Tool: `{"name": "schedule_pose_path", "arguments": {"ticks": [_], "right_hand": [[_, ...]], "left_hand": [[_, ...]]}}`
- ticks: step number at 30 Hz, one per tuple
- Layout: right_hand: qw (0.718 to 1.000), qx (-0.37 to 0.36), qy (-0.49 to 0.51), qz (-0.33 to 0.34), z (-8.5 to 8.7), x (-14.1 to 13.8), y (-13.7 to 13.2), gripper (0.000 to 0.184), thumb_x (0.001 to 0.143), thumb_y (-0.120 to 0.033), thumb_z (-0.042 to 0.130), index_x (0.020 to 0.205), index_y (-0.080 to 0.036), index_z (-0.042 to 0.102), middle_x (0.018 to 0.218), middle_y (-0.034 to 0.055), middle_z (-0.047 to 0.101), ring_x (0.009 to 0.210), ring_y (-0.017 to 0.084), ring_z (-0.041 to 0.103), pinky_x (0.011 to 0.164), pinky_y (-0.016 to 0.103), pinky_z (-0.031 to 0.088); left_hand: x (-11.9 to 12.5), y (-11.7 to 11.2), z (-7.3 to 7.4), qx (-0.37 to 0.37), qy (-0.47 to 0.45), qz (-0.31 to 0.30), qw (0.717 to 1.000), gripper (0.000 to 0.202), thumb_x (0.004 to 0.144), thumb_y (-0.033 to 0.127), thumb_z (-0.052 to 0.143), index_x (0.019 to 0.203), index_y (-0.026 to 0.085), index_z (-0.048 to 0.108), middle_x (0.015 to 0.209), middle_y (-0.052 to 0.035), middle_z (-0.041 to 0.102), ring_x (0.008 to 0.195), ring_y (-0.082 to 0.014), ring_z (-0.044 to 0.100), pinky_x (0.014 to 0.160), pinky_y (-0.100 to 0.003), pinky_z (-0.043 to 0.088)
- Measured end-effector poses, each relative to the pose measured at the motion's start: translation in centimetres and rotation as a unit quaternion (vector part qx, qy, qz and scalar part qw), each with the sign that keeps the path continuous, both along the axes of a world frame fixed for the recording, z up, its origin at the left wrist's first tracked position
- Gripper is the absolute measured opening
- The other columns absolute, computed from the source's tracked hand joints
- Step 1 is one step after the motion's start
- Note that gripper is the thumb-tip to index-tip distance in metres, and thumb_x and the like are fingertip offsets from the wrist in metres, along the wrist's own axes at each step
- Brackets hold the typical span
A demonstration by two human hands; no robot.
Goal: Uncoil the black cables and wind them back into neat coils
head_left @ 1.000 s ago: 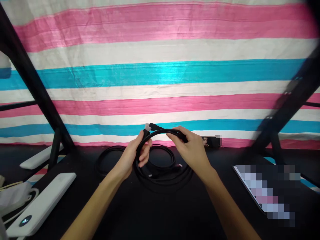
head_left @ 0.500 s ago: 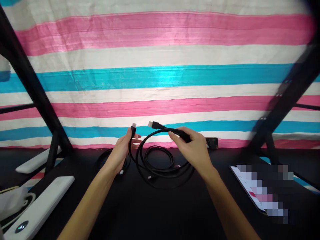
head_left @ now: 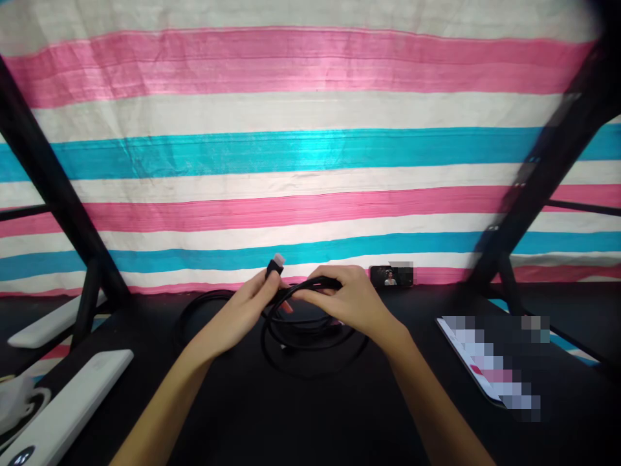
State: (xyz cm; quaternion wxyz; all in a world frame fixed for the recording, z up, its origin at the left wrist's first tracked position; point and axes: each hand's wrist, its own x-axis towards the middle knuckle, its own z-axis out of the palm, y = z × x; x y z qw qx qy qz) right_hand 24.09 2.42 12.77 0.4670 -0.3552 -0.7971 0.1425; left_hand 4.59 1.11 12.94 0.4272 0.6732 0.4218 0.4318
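Both hands have closed in on each other since half a second ago. Then they were apart with the loop stretched between them; now my left hand (head_left: pixel 242 314) and right hand (head_left: pixel 356 303) meet low over the far middle of the table (head_left: pixel 291 414).

Between them is the black cable (head_left: pixel 313 282). Its upper strands are bunched where the two hands touch, and the rest hangs down into coils lying on the table just below and near of the hands. My left fingers (head_left: pixel 272 288) are curled shut around the cable close to its end, so the silver-tipped plug (head_left: pixel 276 264) sticks up above them. My right fingers (head_left: pixel 323 292) are also closed, pinching the bundled strands from the right side. The second plug, which I could see before by the right hand, is now hidden.

A loose black loop (head_left: pixel 194 305) lies flat to the left of my left wrist. A small phone (head_left: pixel 391 276) stands at the far edge, just right of my right hand. A tablet (head_left: pixel 490 362) lies well apart on the right, and two white bars (head_left: pixel 72 404) lie on the left. A striped cloth (head_left: pixel 310 149) hangs behind, crossed by black frame legs (head_left: pixel 53 194) at both sides. Nothing lies between the hands and the coils.
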Motion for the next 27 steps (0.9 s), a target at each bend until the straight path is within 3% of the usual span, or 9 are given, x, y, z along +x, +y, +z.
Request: {"name": "schedule_pose_path", "arguments": {"ticks": [3,5,8,13,18,20,22,24,27], "right_hand": [[1.0,0.006,0.009,-0.002,0.1,-0.1,-0.1,0.013,0.077,-0.028,0.075,0.071,-0.019,0.069,0.064,-0.0024,0.063,0.057,0.012,0.054,0.051,0.021,0.036],[1.0,0.002,0.019,0.007,0.1,-0.3,-0.4,0.013,0.076,-0.029,0.076,0.071,-0.019,0.069,0.064,-0.0023,0.062,0.056,0.012,0.054,0.05,0.021,0.036],[0.999,-0.009,0.047,0.015,0.3,-0.5,-0.6,0.016,0.074,-0.033,0.076,0.07,-0.018,0.069,0.063,-0.0014,0.062,0.057,0.013,0.054,0.05,0.021,0.037],[0.993,-0.017,0.114,-0.027,0.5,-0.5,-0.3,0.017,0.075,-0.033,0.07,0.068,-0.018,0.065,0.062,-0.0008,0.058,0.056,0.014,0.052,0.05,0.021,0.037],[0.984,-0.02,0.159,-0.081,0.4,-0.3,0.3,0.025,0.08,-0.039,0.062,0.067,-0.018,0.057,0.055,-0.0034,0.044,0.051,0.012,0.041,0.047,0.022,0.03],[0.981,-0.014,0.158,-0.112,0.1,-0.1,0.6,0.027,0.082,-0.041,0.06,0.069,-0.018,0.057,0.056,-0.0037,0.044,0.052,0.012,0.04,0.048,0.023,0.029],[0.977,-0.014,0.165,-0.134,-0.2,0.0,0.9,0.024,0.083,-0.04,0.061,0.073,-0.018,0.057,0.057,-0.004,0.046,0.051,0.012,0.04,0.048,0.023,0.029],[0.973,-0.031,0.184,-0.134,-0.4,0.0,1.1,0.022,0.082,-0.039,0.062,0.078,-0.019,0.055,0.057,-0.0048,0.046,0.049,0.011,0.038,0.046,0.022,0.027],[0.969,-0.061,0.221,-0.096,-0.4,-0.1,1.0,0.023,0.079,-0.038,0.065,0.082,-0.019,0.053,0.057,-0.0054,0.048,0.046,0.009,0.036,0.043,0.021,0.024]], "left_hand": [[0.4,-0.6,0.0,-0.012,0.037,-0.023,0.999,0.038,0.076,0.049,0.061,0.098,0.021,0.05,0.059,0.0037,0.061,0.057,-0.0154,0.058,0.063,-0.028,0.044],[0.2,-0.8,0.3,-0.016,0.042,-0.045,0.998,0.037,0.077,0.048,0.061,0.099,0.022,0.048,0.05,0.0069,0.055,0.047,-0.0134,0.053,0.055,-0.025,0.042],[-0.5,-0.7,0.9,-0.012,0.015,-0.057,0.998,0.033,0.083,0.052,0.05,0.093,0.021,0.052,0.053,0.0033,0.059,0.052,-0.0136,0.057,0.055,-0.024,0.042],[-1.5,-0.2,1.6,-0.078,-0.081,0.004,0.994,0.046,0.082,0.06,0.044,0.098,0.018,0.056,0.059,-0.0014,0.063,0.057,-0.0184,0.064,0.056,-0.027,0.047],[-0.5,0.4,0.8,-0.097,-0.144,0.003,0.985,0.045,0.081,0.059,0.049,0.098,0.018,0.053,0.077,-0.0056,0.068,0.061,-0.0178,0.066,0.057,-0.026,0.048],[0.3,0.4,0.2,-0.093,-0.141,-0.02,0.985,0.047,0.082,0.061,0.044,0.098,0.018,0.052,0.075,-0.0047,0.067,0.059,-0.0167,0.065,0.057,-0.025,0.048],[1.1,0.3,-0.3,-0.104,-0.147,-0.052,0.982,0.054,0.083,0.067,0.032,0.094,0.018,0.052,0.059,0.0001,0.059,0.043,-0.0131,0.057,0.045,-0.023,0.042],[1.4,0.1,-0.5,-0.103,-0.164,-0.076,0.978,0.056,0.081,0.07,0.029,0.087,0.019,0.051,0.045,0.0068,0.044,0.028,-0.0078,0.041,0.035,-0.02,0.028],[1.0,0.1,-0.4,-0.055,-0.155,-0.053,0.985,0.043,0.076,0.06,0.054,0.072,0.018,0.048,0.038,0.0113,0.03,0.025,-0.0022,0.025,0.033,-0.018,0.014]]}}
